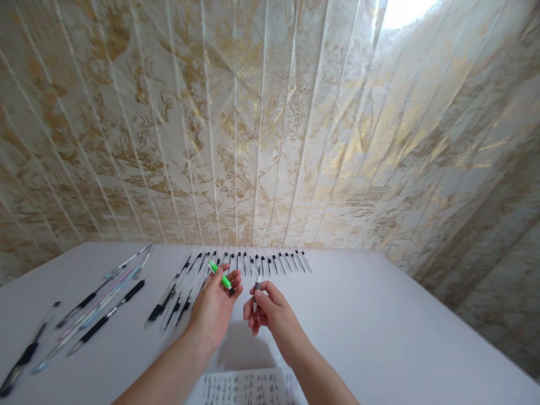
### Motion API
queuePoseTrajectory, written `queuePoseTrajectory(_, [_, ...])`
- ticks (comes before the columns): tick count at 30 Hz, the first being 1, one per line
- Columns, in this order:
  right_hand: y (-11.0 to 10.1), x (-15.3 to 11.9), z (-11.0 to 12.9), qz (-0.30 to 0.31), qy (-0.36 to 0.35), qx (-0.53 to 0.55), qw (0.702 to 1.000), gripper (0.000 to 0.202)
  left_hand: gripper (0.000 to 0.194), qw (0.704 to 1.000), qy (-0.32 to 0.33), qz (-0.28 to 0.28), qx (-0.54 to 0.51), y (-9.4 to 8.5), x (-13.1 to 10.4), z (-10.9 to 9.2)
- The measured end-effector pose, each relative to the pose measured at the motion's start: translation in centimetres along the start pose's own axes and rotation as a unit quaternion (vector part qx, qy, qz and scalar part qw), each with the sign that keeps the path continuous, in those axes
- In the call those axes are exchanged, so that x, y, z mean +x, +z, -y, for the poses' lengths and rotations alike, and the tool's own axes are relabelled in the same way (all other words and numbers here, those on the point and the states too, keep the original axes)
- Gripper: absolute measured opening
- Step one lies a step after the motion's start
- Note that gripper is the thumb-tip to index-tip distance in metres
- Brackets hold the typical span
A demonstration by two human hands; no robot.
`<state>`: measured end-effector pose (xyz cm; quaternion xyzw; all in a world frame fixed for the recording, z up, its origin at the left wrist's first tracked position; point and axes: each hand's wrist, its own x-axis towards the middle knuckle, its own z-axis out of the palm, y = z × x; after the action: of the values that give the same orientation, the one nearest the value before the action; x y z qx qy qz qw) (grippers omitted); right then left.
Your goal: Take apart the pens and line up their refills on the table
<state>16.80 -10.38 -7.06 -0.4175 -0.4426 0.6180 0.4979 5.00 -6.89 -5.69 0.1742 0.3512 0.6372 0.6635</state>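
Observation:
Above the middle of a white table, my left hand (219,289) holds a bright green marker (220,274) between thumb and fingers, its dark end tilted down to the right. Just to the right, my right hand (265,306) pinches a short grey and white pen (257,289), held nearly upright. The two hands are close but apart. Behind them, a long row of black-capped pens (274,263) lies near the table's back edge. More black pens (171,304) lie left of my left hand, partly hidden by it.
On the left of the white table (379,337) lie several loose pens in black, pink and light blue (99,304), with a black pen (27,354) at the far left. Handwritten paper (244,388) lies at the front edge. A gold-patterned curtain (253,124) hangs behind.

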Motion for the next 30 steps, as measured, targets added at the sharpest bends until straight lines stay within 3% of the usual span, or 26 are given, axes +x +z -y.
queuePoseTrajectory(6, [1.2,0.2,-2.0,-0.038,0.003,0.012,0.999,0.023,0.017,1.000,-0.013,-0.014,0.002,1.1,-1.4,0.6])
queuePoseTrajectory(12, [1.8,0.4,-3.8,-0.030,0.004,-0.012,0.999,0.026,0.020,0.994,-0.028,0.008,0.108,0.8,-2.8,2.1])
queuePoseTrajectory(18, [1.7,0.0,-2.5,-0.037,0.028,-0.025,0.999,0.022,0.020,0.998,-0.009,-0.054,0.009,1.0,-1.1,1.1])
queuePoseTrajectory(21, [1.1,-0.1,-1.7,-0.053,0.002,-0.105,0.993,0.016,0.018,0.997,-0.032,-0.069,-0.004,1.0,-1.0,1.0])
queuePoseTrajectory(24, [0.4,0.0,-1.4,-0.082,-0.041,-0.196,0.976,0.011,0.013,0.995,-0.076,-0.064,-0.006,0.8,-2.2,2.1])
queuePoseTrajectory(27, [0.1,-0.1,-1.5,-0.088,-0.062,-0.244,0.964,0.008,0.012,0.996,-0.072,-0.045,-0.002,0.7,-3.5,3.5])
queuePoseTrajectory(30, [0.2,-0.3,-1.6,-0.082,-0.060,-0.274,0.956,0.008,0.011,0.996,-0.068,-0.062,-0.015,0.7,-3.8,4.2])
